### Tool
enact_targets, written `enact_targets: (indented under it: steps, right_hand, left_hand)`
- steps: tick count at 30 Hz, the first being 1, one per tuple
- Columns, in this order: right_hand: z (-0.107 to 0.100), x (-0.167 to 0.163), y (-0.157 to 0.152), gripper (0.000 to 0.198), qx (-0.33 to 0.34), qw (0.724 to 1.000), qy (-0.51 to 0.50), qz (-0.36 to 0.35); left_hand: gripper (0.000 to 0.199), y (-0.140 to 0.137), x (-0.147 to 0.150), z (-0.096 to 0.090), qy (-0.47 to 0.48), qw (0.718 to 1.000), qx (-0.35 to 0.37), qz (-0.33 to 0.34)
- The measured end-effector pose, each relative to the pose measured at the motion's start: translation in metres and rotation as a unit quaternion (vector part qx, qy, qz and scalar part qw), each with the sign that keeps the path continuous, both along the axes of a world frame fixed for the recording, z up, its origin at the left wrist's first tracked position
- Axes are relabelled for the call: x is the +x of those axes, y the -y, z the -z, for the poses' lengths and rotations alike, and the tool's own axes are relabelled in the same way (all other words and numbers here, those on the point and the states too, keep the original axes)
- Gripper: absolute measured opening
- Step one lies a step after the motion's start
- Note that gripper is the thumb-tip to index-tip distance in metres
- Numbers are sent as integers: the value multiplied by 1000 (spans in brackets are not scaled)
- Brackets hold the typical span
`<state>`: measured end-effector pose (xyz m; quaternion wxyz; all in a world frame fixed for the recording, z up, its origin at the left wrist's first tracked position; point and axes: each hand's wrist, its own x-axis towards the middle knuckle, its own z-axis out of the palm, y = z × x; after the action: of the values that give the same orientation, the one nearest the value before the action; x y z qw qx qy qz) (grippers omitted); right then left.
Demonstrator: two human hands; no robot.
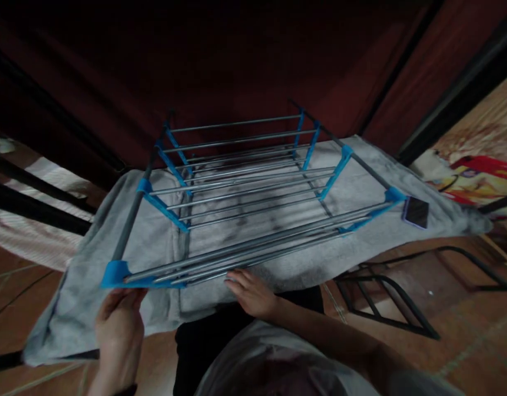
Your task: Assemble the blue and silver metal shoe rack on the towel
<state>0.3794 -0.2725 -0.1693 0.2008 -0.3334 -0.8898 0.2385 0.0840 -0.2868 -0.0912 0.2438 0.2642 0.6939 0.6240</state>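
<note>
A shoe rack of thin grey metal rods and blue plastic joints lies on a grey fleecy cloth. My left hand is closed at the blue joint on the near left corner, its fingertips partly hidden beneath the plastic. At the middle of the near side, my right hand has its fingers bent over the lowest front rod. Several rods run between the blue brackets on the two sides. The near rods sit close together.
Beneath the rack, the grey cloth drapes over a raised surface. A phone lies by the right front joint. Dark red panels stand behind. A black metal frame is on the tiled floor at right, below a colourful package.
</note>
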Motion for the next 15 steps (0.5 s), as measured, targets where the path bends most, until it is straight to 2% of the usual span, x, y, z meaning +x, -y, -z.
enact_targets:
  steps: [1, 3, 6, 11, 15]
  right_hand:
    - [1, -8, -4, 44, 23, 999, 25, -3]
    - [0, -21, -13, 44, 51, 996, 71, 1]
    - [-2, -36, -29, 41, 73, 989, 132, 0]
    - [-1, -51, -51, 27, 64, 980, 183, -44]
    - [-4, -57, -62, 31, 47, 982, 177, -39]
  left_hand:
    - [24, 5, 6, 14, -3, 1000, -10, 14]
    - [19, 10, 19, 34, -37, 994, -74, 71]
    - [25, 7, 32, 49, -101, 973, -157, 135]
    - [29, -3, 36, 60, -141, 958, -174, 179]
    - [34, -6, 27, 76, -179, 951, -159, 194]
